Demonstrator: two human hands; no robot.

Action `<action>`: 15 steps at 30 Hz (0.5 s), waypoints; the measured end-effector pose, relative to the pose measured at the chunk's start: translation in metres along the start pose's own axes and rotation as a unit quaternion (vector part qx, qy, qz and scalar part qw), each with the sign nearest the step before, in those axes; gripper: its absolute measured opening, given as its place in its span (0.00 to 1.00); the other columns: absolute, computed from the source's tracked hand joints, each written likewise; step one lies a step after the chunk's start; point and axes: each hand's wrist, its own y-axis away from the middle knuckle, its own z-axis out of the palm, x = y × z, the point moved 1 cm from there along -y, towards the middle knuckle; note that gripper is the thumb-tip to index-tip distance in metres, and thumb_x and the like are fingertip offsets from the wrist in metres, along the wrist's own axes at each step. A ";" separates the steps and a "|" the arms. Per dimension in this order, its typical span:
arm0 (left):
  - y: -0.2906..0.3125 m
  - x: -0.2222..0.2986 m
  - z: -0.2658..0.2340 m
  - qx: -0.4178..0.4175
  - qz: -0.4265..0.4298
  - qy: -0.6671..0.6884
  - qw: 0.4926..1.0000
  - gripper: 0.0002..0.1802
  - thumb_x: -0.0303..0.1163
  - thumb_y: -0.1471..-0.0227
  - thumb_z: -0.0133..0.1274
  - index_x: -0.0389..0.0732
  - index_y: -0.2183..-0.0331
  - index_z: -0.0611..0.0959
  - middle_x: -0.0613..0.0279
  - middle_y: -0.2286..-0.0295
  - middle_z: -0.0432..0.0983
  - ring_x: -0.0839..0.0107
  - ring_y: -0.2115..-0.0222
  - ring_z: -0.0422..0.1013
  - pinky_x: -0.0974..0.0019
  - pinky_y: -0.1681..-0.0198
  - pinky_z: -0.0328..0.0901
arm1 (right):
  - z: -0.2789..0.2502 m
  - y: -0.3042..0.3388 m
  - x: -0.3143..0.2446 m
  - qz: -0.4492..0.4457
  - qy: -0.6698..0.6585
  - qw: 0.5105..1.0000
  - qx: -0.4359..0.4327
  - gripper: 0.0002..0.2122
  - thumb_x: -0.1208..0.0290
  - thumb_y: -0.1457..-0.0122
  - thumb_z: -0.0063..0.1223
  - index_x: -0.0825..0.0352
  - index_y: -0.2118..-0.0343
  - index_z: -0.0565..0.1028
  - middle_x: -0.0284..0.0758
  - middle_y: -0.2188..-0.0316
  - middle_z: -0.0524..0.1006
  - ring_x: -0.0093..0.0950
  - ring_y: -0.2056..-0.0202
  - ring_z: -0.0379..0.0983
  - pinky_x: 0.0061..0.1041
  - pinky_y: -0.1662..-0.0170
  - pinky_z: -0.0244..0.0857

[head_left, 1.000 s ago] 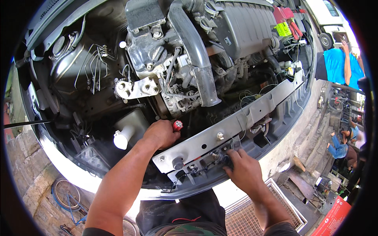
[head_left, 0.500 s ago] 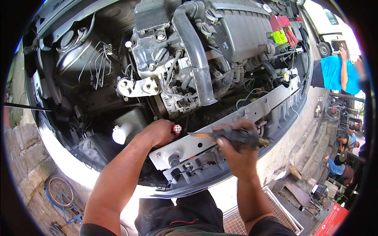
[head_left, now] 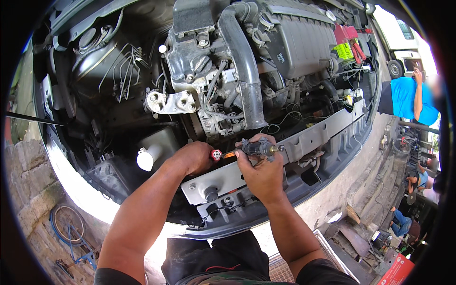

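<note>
My left hand (head_left: 195, 158) reaches over the front crossmember (head_left: 308, 134) into the engine bay, its fingers curled closed. A small round red-and-white end (head_left: 216, 155) shows at its thumb side; what it belongs to is hidden. To its right, just above the crossmember, my right hand (head_left: 263, 168) grips a dark grey cylindrical tool (head_left: 256, 147) with a brass-coloured end and an orange part (head_left: 230, 154). The orange part points at the red end, close to it; I cannot tell whether they touch. A white-capped translucent reservoir (head_left: 159, 147) stands left of my left hand.
Behind my hands is the engine with its black intake hose (head_left: 247, 90), a grey air box (head_left: 306, 47) and loose thin wires (head_left: 294, 114). A red-covered battery terminal (head_left: 346, 34) is at the far right. A person in blue (head_left: 413, 100) stands beyond the car; a bicycle (head_left: 69, 228) lies lower left.
My right hand has moved left and slightly up, bringing the tool's orange part close to the red end. My left hand has stayed nearly in place. The view has shifted slightly.
</note>
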 end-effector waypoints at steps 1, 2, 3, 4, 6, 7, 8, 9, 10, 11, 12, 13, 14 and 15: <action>-0.001 0.003 0.000 -0.002 -0.002 -0.003 1.000 0.15 0.37 0.42 0.58 0.39 0.59 0.90 0.41 0.60 0.86 0.41 0.56 0.81 0.44 0.51 0.75 | 0.001 -0.001 0.004 -0.013 0.004 1.000 0.023 0.18 0.81 0.39 0.67 0.68 0.50 0.71 0.37 0.63 0.84 0.22 0.64 0.82 0.25 0.58 0.77; -0.002 0.005 -0.001 -0.004 -0.003 -0.007 1.000 0.15 0.37 0.42 0.58 0.39 0.59 0.90 0.41 0.60 0.86 0.41 0.56 0.81 0.44 0.51 0.75 | 0.001 -0.001 0.007 -0.026 0.008 0.999 0.046 0.18 0.77 0.40 0.71 0.69 0.51 0.73 0.35 0.67 0.85 0.23 0.68 0.82 0.27 0.62 0.77; -0.002 0.006 -0.001 -0.006 -0.007 -0.010 1.000 0.15 0.37 0.42 0.58 0.39 0.59 0.90 0.41 0.60 0.86 0.41 0.56 0.81 0.44 0.51 0.75 | 0.003 -0.002 0.008 -0.029 0.021 0.998 0.047 0.18 0.76 0.40 0.71 0.69 0.51 0.73 0.35 0.67 0.85 0.23 0.69 0.81 0.28 0.62 0.76; -0.003 0.005 0.000 -0.003 -0.004 -0.010 1.000 0.15 0.37 0.43 0.58 0.39 0.59 0.91 0.41 0.60 0.86 0.42 0.56 0.81 0.44 0.51 0.75 | 0.004 -0.002 0.009 -0.032 0.034 0.998 0.048 0.19 0.75 0.40 0.72 0.68 0.51 0.73 0.36 0.68 0.85 0.24 0.70 0.80 0.28 0.63 0.76; -0.004 0.002 0.003 0.004 0.001 -0.010 1.000 0.14 0.37 0.43 0.58 0.40 0.60 0.91 0.41 0.61 0.86 0.42 0.56 0.82 0.44 0.51 0.75 | 0.006 -0.003 0.009 -0.031 0.050 0.997 0.049 0.19 0.74 0.41 0.73 0.68 0.51 0.73 0.37 0.68 0.85 0.26 0.71 0.80 0.29 0.64 0.75; -0.005 0.001 0.005 0.007 0.004 -0.013 1.000 0.14 0.37 0.43 0.58 0.40 0.60 0.91 0.42 0.61 0.86 0.42 0.56 0.82 0.44 0.51 0.75 | 0.007 -0.003 0.007 -0.026 0.053 0.997 0.049 0.20 0.74 0.41 0.73 0.68 0.51 0.73 0.37 0.68 0.85 0.27 0.71 0.80 0.29 0.65 0.75; -0.006 -0.001 0.007 0.009 0.007 -0.016 1.000 0.14 0.36 0.43 0.58 0.40 0.60 0.91 0.42 0.61 0.86 0.42 0.57 0.82 0.45 0.51 0.75 | 0.008 -0.003 0.006 -0.022 0.056 0.997 0.049 0.20 0.73 0.41 0.73 0.68 0.50 0.73 0.38 0.68 0.85 0.28 0.71 0.80 0.29 0.65 0.75; -0.006 0.000 0.007 0.012 0.011 -0.018 1.000 0.14 0.36 0.44 0.58 0.40 0.60 0.91 0.42 0.62 0.87 0.42 0.57 0.82 0.45 0.51 0.75 | 0.007 -0.002 0.005 -0.020 0.063 0.997 0.046 0.20 0.73 0.41 0.73 0.68 0.50 0.73 0.38 0.68 0.85 0.28 0.71 0.81 0.29 0.65 0.75; -0.007 0.000 0.007 0.011 0.006 -0.022 1.000 0.14 0.36 0.44 0.58 0.40 0.60 0.91 0.42 0.62 0.87 0.42 0.57 0.82 0.44 0.51 0.75 | 0.007 -0.002 0.005 -0.018 0.070 0.997 0.042 0.20 0.73 0.41 0.74 0.68 0.50 0.73 0.38 0.68 0.85 0.28 0.71 0.81 0.29 0.65 0.75; -0.008 0.001 0.007 0.009 0.000 -0.025 1.000 0.14 0.36 0.44 0.58 0.40 0.61 0.91 0.42 0.62 0.87 0.42 0.57 0.82 0.44 0.51 0.75 | 0.008 -0.001 0.005 -0.016 0.076 0.996 0.039 0.20 0.72 0.41 0.74 0.69 0.50 0.73 0.38 0.68 0.85 0.29 0.70 0.82 0.30 0.64 0.75; -0.006 0.001 0.008 0.006 -0.006 -0.028 1.000 0.14 0.36 0.44 0.58 0.40 0.61 0.91 0.43 0.62 0.87 0.42 0.57 0.82 0.44 0.51 0.76 | 0.008 0.000 0.002 -0.006 0.082 0.996 0.029 0.19 0.76 0.40 0.72 0.69 0.50 0.73 0.38 0.66 0.85 0.25 0.66 0.81 0.27 0.61 0.76; -0.005 0.001 0.009 0.005 -0.005 -0.029 1.000 0.14 0.36 0.44 0.58 0.41 0.61 0.91 0.43 0.62 0.87 0.42 0.57 0.82 0.44 0.51 0.75 | 0.007 0.002 -0.002 0.004 0.087 0.996 0.019 0.19 0.80 0.40 0.70 0.70 0.50 0.72 0.37 0.63 0.85 0.22 0.61 0.81 0.24 0.58 0.76; -0.003 0.001 0.010 0.004 -0.005 -0.029 1.000 0.14 0.37 0.44 0.58 0.41 0.60 0.91 0.43 0.62 0.87 0.43 0.57 0.82 0.44 0.51 0.75 | 0.008 0.003 -0.004 0.014 0.093 0.996 0.009 0.18 0.84 0.39 0.68 0.70 0.50 0.71 0.37 0.60 0.85 0.19 0.56 0.81 0.22 0.55 0.77; -0.003 0.003 0.008 0.005 -0.002 -0.030 1.000 0.14 0.37 0.44 0.58 0.41 0.60 0.91 0.43 0.62 0.87 0.43 0.57 0.82 0.44 0.51 0.75 | 0.007 0.004 -0.003 0.015 0.056 0.998 0.025 0.18 0.84 0.39 0.68 0.70 0.50 0.71 0.37 0.61 0.85 0.19 0.56 0.80 0.22 0.55 0.77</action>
